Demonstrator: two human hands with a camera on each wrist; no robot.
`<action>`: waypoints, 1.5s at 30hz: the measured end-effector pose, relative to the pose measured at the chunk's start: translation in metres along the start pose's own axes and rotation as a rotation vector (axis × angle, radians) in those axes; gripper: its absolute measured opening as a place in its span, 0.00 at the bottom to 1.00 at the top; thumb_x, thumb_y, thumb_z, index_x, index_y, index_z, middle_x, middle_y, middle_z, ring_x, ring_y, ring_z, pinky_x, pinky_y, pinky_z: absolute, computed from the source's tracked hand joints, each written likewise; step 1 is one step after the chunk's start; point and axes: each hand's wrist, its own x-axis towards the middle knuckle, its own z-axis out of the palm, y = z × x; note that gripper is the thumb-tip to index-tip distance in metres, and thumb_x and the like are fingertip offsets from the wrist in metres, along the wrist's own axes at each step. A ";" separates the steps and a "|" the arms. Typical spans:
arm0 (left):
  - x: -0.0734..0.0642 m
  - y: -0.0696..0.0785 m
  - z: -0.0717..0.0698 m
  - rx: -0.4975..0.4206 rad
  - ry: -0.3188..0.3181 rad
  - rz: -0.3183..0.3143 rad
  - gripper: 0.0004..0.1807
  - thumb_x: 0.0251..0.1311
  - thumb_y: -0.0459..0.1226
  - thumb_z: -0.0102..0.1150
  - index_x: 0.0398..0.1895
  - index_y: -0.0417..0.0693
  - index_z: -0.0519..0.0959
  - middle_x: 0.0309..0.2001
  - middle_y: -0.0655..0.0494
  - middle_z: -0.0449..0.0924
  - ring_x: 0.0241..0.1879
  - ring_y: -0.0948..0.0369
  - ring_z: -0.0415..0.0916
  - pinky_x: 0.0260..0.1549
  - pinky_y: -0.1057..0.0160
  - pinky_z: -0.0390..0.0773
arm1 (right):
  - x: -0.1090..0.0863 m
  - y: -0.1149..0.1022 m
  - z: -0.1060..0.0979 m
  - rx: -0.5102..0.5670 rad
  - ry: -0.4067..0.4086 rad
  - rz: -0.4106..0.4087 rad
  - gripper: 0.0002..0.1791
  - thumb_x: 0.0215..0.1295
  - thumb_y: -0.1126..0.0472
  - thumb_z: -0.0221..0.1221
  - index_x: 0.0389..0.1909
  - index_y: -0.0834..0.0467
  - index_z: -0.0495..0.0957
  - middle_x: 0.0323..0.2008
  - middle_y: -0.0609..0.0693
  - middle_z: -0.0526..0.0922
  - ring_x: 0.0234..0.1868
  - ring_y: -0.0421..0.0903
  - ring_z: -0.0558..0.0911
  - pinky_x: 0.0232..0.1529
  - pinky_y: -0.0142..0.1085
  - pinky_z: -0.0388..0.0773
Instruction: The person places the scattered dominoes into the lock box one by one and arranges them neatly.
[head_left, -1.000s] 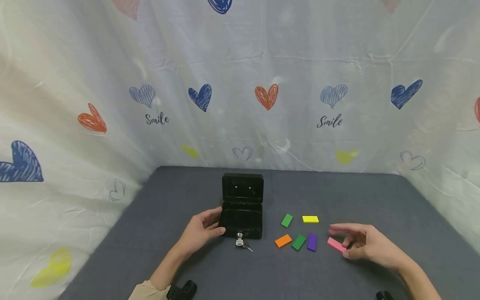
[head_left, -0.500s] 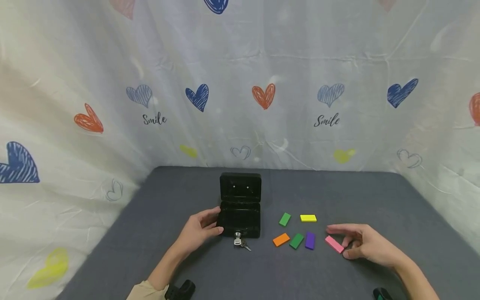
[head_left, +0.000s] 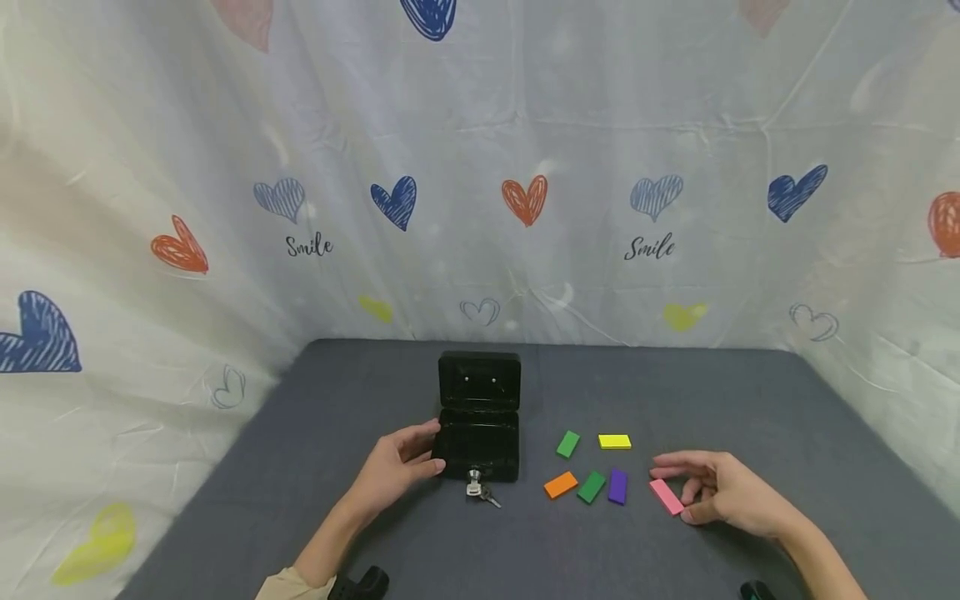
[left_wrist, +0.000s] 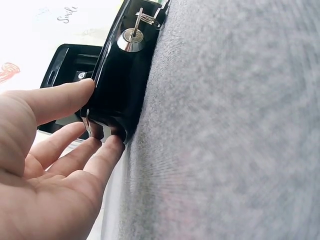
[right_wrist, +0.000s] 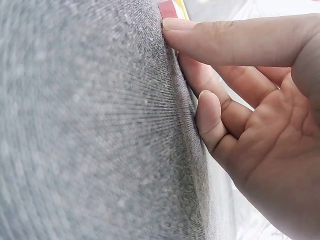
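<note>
A black metal cash box (head_left: 476, 446) stands on the table with its lid (head_left: 480, 381) raised and a key (left_wrist: 139, 20) in its front lock. My left hand (head_left: 395, 467) is at its left side; in the left wrist view the fingertips touch the side wall and the thumb lies at the front corner. On the right, a small pink block (head_left: 666, 497) lies between the thumb and forefinger of my right hand (head_left: 727, 496). The thumb is right at the block's near end, the forefinger at its far end, and the other fingers are bent beneath.
Between box and right hand lie an orange block (head_left: 560, 485), a purple block (head_left: 618, 487), a yellow block (head_left: 614, 442) and two green ones, the nearer green block (head_left: 591, 487) beside the orange. A heart-print curtain (head_left: 465, 125) surrounds the grey table (head_left: 300, 467).
The pink block has turned slightly between the right thumb and forefinger, and those fingers have closed in on its ends. The left hand stays at the box. The head view has shifted slightly.
</note>
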 end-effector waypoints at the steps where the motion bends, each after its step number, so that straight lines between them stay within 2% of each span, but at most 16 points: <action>1: 0.000 0.000 0.000 0.001 0.003 -0.001 0.35 0.58 0.32 0.69 0.68 0.37 0.68 0.69 0.43 0.64 0.68 0.45 0.61 0.58 0.59 0.72 | 0.000 0.000 0.000 -0.004 0.001 0.001 0.41 0.51 0.72 0.70 0.67 0.72 0.65 0.59 0.67 0.75 0.33 0.51 0.78 0.25 0.35 0.78; 12: -0.002 -0.004 -0.001 -0.012 -0.011 0.002 0.36 0.58 0.33 0.70 0.69 0.35 0.67 0.69 0.42 0.64 0.68 0.45 0.62 0.58 0.59 0.71 | -0.002 -0.002 0.005 -0.035 0.024 0.018 0.39 0.51 0.71 0.71 0.65 0.73 0.66 0.55 0.65 0.78 0.33 0.49 0.78 0.28 0.37 0.79; 16: -0.002 -0.004 0.000 -0.002 -0.006 -0.010 0.37 0.58 0.33 0.70 0.69 0.36 0.66 0.69 0.42 0.64 0.68 0.46 0.62 0.58 0.60 0.72 | -0.003 -0.003 0.008 -0.049 0.082 0.013 0.39 0.49 0.70 0.72 0.63 0.74 0.68 0.53 0.64 0.80 0.32 0.47 0.77 0.26 0.36 0.78; 21: -0.002 -0.004 0.002 0.018 0.004 -0.019 0.37 0.58 0.34 0.70 0.70 0.37 0.66 0.69 0.43 0.64 0.68 0.46 0.62 0.57 0.61 0.73 | -0.005 -0.007 0.010 -0.116 0.158 -0.016 0.38 0.49 0.67 0.74 0.62 0.73 0.70 0.52 0.63 0.81 0.33 0.47 0.79 0.26 0.36 0.78; 26: -0.002 -0.004 0.003 0.033 0.015 -0.008 0.36 0.59 0.34 0.69 0.70 0.37 0.66 0.68 0.41 0.66 0.66 0.46 0.64 0.56 0.60 0.73 | -0.005 -0.008 0.010 -0.178 0.223 -0.030 0.38 0.49 0.63 0.75 0.60 0.70 0.73 0.51 0.59 0.82 0.38 0.47 0.80 0.33 0.36 0.81; 31: -0.002 -0.003 0.003 0.037 0.024 -0.007 0.36 0.59 0.33 0.68 0.70 0.37 0.66 0.67 0.41 0.67 0.66 0.47 0.65 0.57 0.59 0.72 | -0.003 -0.010 0.010 -0.176 0.242 0.000 0.39 0.49 0.60 0.76 0.61 0.70 0.72 0.51 0.60 0.81 0.46 0.48 0.82 0.42 0.37 0.82; 38: -0.003 0.001 0.002 0.085 0.050 -0.019 0.33 0.61 0.37 0.67 0.69 0.40 0.68 0.67 0.44 0.68 0.65 0.47 0.66 0.56 0.50 0.73 | -0.002 -0.015 0.013 -0.140 0.265 0.043 0.40 0.51 0.59 0.75 0.62 0.71 0.70 0.53 0.62 0.80 0.48 0.52 0.82 0.44 0.36 0.81; 45: -0.002 0.002 0.006 0.118 0.070 -0.019 0.32 0.62 0.35 0.66 0.69 0.38 0.68 0.67 0.45 0.68 0.66 0.47 0.66 0.57 0.48 0.73 | -0.002 -0.021 0.016 -0.131 0.340 0.070 0.40 0.51 0.58 0.75 0.63 0.69 0.71 0.55 0.62 0.79 0.48 0.52 0.82 0.44 0.35 0.81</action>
